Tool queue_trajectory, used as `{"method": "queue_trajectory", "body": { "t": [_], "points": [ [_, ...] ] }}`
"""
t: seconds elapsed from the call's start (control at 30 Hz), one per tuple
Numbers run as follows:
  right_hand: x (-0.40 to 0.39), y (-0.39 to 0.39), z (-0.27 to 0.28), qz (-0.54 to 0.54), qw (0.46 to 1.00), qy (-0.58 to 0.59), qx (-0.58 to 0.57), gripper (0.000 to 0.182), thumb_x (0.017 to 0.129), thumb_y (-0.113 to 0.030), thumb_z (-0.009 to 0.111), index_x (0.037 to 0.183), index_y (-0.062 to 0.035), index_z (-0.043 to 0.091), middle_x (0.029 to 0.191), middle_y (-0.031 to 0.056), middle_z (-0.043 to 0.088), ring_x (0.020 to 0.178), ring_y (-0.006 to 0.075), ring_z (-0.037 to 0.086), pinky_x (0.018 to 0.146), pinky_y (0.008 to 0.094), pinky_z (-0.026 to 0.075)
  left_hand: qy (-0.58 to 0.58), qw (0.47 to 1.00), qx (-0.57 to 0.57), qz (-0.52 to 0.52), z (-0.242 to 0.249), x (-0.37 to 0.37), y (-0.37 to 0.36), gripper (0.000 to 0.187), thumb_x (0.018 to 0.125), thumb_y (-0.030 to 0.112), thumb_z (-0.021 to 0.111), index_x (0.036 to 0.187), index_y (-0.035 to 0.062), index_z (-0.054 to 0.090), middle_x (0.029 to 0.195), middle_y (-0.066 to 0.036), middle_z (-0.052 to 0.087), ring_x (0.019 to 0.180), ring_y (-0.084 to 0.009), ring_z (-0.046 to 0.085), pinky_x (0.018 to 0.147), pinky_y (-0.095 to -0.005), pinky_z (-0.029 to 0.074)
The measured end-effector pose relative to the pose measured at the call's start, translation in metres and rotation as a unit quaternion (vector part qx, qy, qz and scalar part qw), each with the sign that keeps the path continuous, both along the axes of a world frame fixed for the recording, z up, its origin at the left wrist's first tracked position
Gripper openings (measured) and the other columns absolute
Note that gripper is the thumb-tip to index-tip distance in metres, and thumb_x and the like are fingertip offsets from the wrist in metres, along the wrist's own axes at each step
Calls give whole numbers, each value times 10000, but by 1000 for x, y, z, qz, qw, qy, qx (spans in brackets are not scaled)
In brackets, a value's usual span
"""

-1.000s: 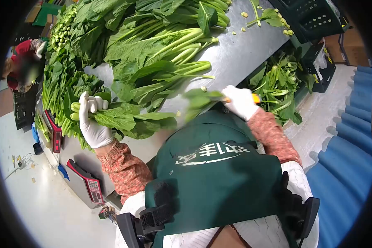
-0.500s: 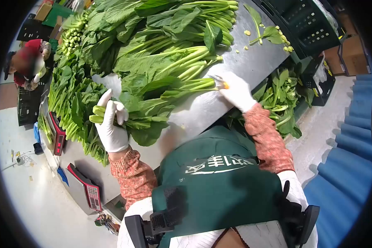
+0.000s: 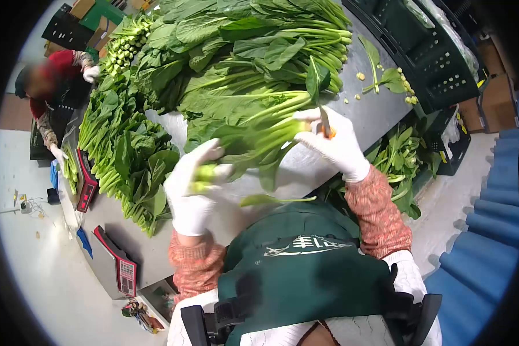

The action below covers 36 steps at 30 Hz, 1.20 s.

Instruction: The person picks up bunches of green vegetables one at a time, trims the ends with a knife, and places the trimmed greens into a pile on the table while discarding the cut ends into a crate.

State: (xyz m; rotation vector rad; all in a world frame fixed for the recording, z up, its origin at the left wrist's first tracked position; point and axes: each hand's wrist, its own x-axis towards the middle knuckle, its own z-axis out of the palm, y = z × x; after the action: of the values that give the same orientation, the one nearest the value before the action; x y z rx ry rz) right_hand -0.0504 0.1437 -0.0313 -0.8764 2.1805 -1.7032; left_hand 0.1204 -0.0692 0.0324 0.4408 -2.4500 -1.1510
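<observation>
My left hand (image 3: 193, 187), in a white glove, is closed around light green stalk ends (image 3: 204, 176) of leafy greens. My right hand (image 3: 334, 144), also gloved, grips a small knife (image 3: 327, 128) with an orange part at its handle. Stems of a blurred bunch of leafy greens (image 3: 271, 138) meet the fingers of that hand, and its leaves reach toward my left hand. Below the bunch, a single leaf on a stalk (image 3: 276, 200) shows near my apron. Behind my hands lies a big pile of leafy greens (image 3: 253, 52), stems mostly to the right.
Another stack of greens (image 3: 121, 127) lines the left side of the metal table (image 3: 380, 52). Two red scales (image 3: 124, 265) stand at left. A co-worker (image 3: 55, 81) reaches over there. Dark green crates (image 3: 426, 40) and trimmed leaves (image 3: 400, 150) are at right.
The bunch by my right hand has been raised and blurs with motion. My left hand has moved right, toward it. The loose leaf now shows separately. The co-worker's arms have spread apart.
</observation>
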Motion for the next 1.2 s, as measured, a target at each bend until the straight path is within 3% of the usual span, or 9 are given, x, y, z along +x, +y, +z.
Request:
{"method": "queue_trajectory", "body": {
  "t": [0.1,0.2,0.37,0.8,0.93,1.0,1.07,1.13,1.2],
  "points": [
    [25,-11,22,32,997,28,-61,338,760,-124,804,1073,-46,704,844,25,638,624,98,486,566,235,409,18,978,-179,-103,-9,-34,32,574,722,97,820,1251,28,607,1107,-169,670,939,-286,679,811,-312,539],
    [32,-5,33,34,991,-28,-129,304,791,-8,747,1090,-23,689,880,76,662,725,136,612,622,260,476,25,983,-136,-123,-21,-46,35,435,733,100,813,1138,44,663,948,-129,692,804,-261,683,715,-313,535],
    [30,4,18,-52,965,220,133,372,774,-25,686,1143,-56,652,874,100,671,727,265,666,628,335,526,9,986,-154,-68,-29,-46,37,315,730,78,804,1010,22,671,861,-111,679,726,-244,669,683,-299,532],
    [6,17,-65,-104,944,126,287,411,843,-114,623,1251,-158,600,860,163,697,745,318,681,655,415,544,28,990,-105,-87,-31,-39,37,281,733,50,797,985,21,676,836,-112,679,710,-228,667,673,-289,530],
    [11,12,-17,43,991,-122,-24,503,850,-110,689,1337,-117,560,948,83,704,797,203,672,741,312,535,-3,993,-53,-102,-37,-42,30,279,744,54,796,992,3,677,859,-89,700,762,-142,659,701,-262,518],
    [16,11,33,151,968,-200,-7,560,825,-78,724,1357,-98,551,947,26,659,812,138,606,802,273,507,-69,983,46,-164,-36,-44,24,286,737,43,790,997,0,680,858,-70,697,781,-108,639,719,-256,513],
    [20,1,29,231,966,-94,-59,525,793,-69,732,1300,-94,599,919,30,631,796,141,585,742,271,484,-179,938,142,-261,-22,-46,13,310,722,37,789,1013,-4,689,857,-32,683,805,-63,591,737,-247,499],
    [21,-1,18,250,966,-22,-60,391,782,-90,740,1164,-71,659,825,54,617,742,170,596,688,281,484,-192,908,233,-291,-22,-46,12,371,695,138,818,1014,5,683,884,-158,698,774,-224,694,731,-307,537],
    [28,-3,16,177,983,-11,-37,300,765,-95,785,1042,-53,678,765,59,608,652,161,557,617,286,460,-139,941,114,-287,-29,-44,16,336,696,106,830,997,15,710,864,-111,685,741,-174,644,713,-284,514]
  ]
}}
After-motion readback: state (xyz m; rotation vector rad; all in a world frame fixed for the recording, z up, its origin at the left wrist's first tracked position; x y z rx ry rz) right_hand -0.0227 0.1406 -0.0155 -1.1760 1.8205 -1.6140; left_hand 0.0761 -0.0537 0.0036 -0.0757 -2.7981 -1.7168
